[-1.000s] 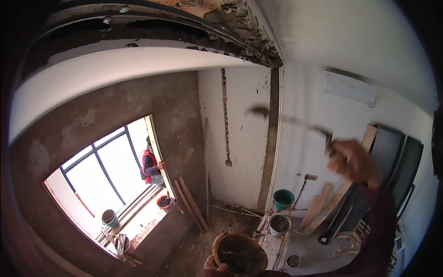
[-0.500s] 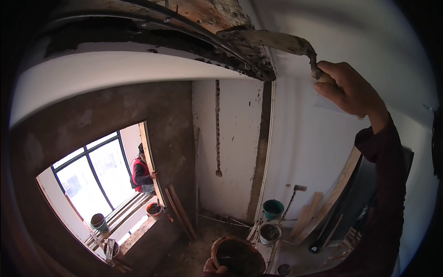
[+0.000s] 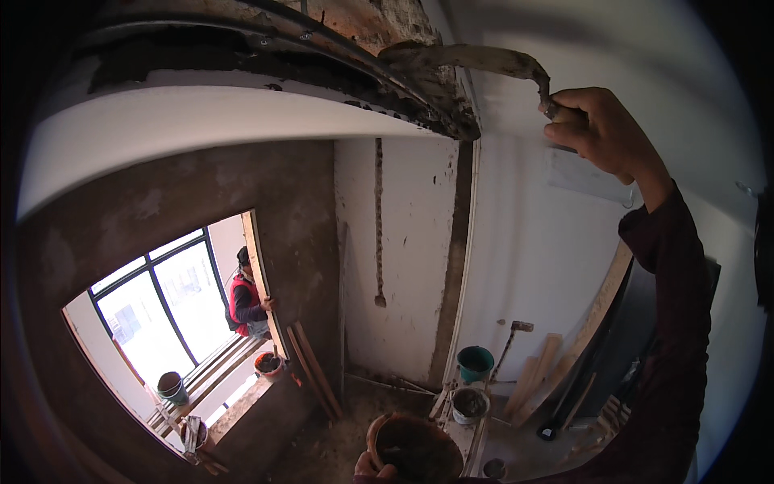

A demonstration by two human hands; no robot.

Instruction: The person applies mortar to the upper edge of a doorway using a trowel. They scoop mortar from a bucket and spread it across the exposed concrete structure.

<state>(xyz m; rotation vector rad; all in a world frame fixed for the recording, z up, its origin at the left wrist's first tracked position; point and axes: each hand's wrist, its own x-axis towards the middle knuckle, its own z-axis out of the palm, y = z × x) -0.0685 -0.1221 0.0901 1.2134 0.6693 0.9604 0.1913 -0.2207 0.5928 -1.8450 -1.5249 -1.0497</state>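
Observation:
Up at the right, my right hand (image 3: 601,129) is closed round the handle of a trowel (image 3: 492,60). The trowel's mortar-smeared blade reaches left and lies against the rough end of the overhead beam recess (image 3: 439,97), where dark wet mortar clings. Low in the middle, my left hand (image 3: 375,468) grips the rim of a round brown bucket (image 3: 415,448) with dark mortar in it. Only some fingers of that hand show; the rest is cut off by the lower edge.
Dark pipes (image 3: 347,48) run along the beam recess. Below stand a green bucket (image 3: 475,363) and a white bucket (image 3: 469,406) on planks. Boards (image 3: 548,363) lean on the right wall. Another person (image 3: 246,302) holds the wooden frame of the window opening (image 3: 262,266) at left.
My right hand and the trowel handle have risen slightly, while the blade stays against the beam end. My left hand still holds the bucket in much the same place.

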